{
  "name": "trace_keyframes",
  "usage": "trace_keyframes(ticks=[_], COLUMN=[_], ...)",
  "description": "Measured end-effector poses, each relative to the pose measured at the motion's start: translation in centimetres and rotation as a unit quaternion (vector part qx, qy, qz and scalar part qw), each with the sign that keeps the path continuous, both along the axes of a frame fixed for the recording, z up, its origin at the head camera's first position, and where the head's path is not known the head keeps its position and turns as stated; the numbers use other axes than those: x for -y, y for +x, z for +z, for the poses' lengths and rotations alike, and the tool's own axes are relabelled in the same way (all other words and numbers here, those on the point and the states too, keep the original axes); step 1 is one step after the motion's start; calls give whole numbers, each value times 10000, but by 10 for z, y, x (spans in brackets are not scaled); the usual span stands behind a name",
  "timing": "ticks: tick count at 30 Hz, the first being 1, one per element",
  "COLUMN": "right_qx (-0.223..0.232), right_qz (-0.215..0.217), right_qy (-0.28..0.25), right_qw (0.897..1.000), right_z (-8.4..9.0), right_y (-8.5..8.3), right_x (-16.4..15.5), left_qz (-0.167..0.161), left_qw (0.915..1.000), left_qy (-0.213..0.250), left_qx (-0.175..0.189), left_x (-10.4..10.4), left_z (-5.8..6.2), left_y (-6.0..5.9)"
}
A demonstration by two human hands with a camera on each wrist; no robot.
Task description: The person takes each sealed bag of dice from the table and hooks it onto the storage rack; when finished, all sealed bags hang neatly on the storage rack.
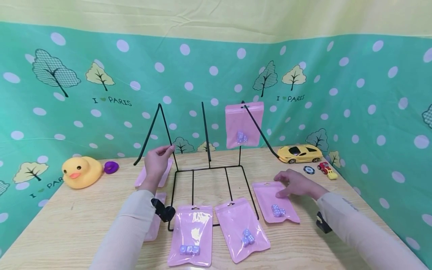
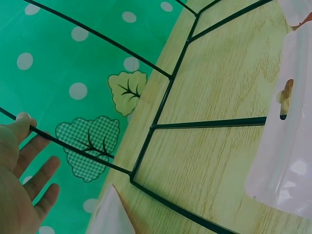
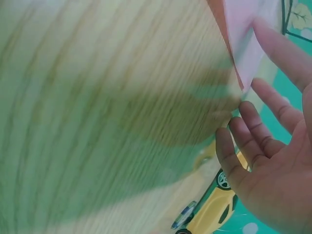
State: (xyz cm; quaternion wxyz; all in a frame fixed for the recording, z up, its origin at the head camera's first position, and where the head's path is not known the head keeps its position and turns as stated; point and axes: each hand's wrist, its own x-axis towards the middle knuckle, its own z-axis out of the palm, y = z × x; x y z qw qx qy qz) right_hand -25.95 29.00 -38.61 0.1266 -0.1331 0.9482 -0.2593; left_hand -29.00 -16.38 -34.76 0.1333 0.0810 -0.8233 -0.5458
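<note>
1. Head view: The left hand (image 1: 156,164) pinched a thin side wire of the rack (image 1: 209,167) between finger and thumb. The rack stood on the table (image 1: 84,225), with one pink hung bag (image 1: 240,123) on its right hook (image 1: 260,131). A hard pull on that wire could tip or slide the rack, and then the hung bag might swing about.

2. Same view: The right hand (image 1: 297,183) was at the top of the right bag (image 1: 271,198), which lay flat beside the rack, its dice (image 1: 278,211) down at the near end. Two front bags (image 1: 190,228) (image 1: 240,227) lay close by — one sloppy sweep could push them askew. The car (image 1: 300,153) sat behind that hand, so a wide swing back might bump it.

3. Left wrist view: Only thumb and first finger were on the wire; the other fingers hung loose. So small a pinch could slip, because the wire was so thin.

4. Right wrist view: The fingers were spread, near the bag's corner, and not closed on it. I couldn't tell if the thumb really touched. If it caught just the slick edge, the bag could slide away — the dice would weigh down its far end.
</note>
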Motion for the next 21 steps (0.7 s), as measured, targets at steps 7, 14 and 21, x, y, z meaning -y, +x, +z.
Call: trace_keyframes(ticks=[7,14,21], right_qx=[-4,118,571], right_qz=[-46,2,-145], right_qy=[188,510,609], right_qw=[9998,9986,9964], right_z=[2,9,13], right_y=[-2,-3,-7], right_x=[4,12,18], left_qz=[-8,-11,3], left_qw=[10000,10000,10000], left_qy=[35,42,10], left_qx=[-11,24,53], left_x=[0,0,0], left_z=[1,0,1], left_y=[1,-1,1])
